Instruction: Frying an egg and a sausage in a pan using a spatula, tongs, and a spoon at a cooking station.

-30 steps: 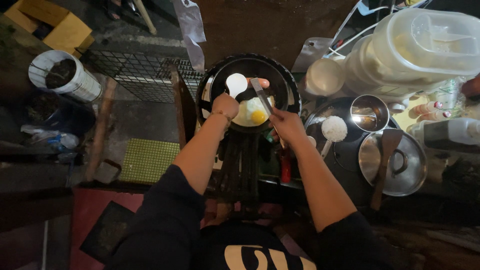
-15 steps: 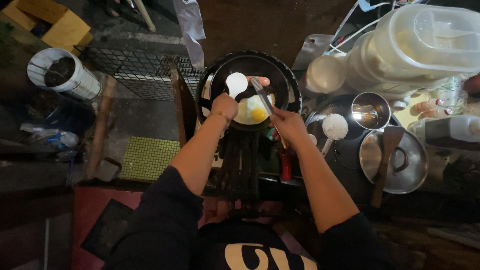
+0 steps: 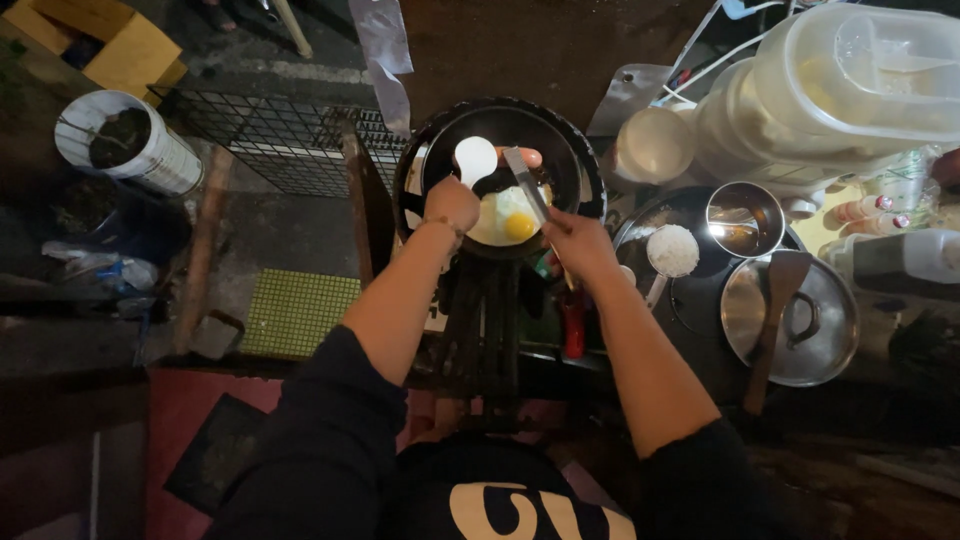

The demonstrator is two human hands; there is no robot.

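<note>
In the head view, looking straight down, the left hand is curled shut around the handle of a white ladle, whose round bowl hangs over the black pan. The right hand is closed in a grip on a metal spatula, its flat blade angled up and to the left into the pan, the tip just above the fried egg. The egg lies in the lower middle of the pan, white spread out, yellow yolk toward its near edge, between the two hands. The pan sits on a dark burner stand straight ahead of the person's dark-sleeved arms. To the right, on the bench, are a scoop heaped with white rice, a small shiny steel bowl, and a steel pot lid with a wooden spatula laid across it. Behind them stands a large clear plastic container. Far left, on the ground, a white bucket stands beside a wire grid, and a green mat lies nearer.
</note>
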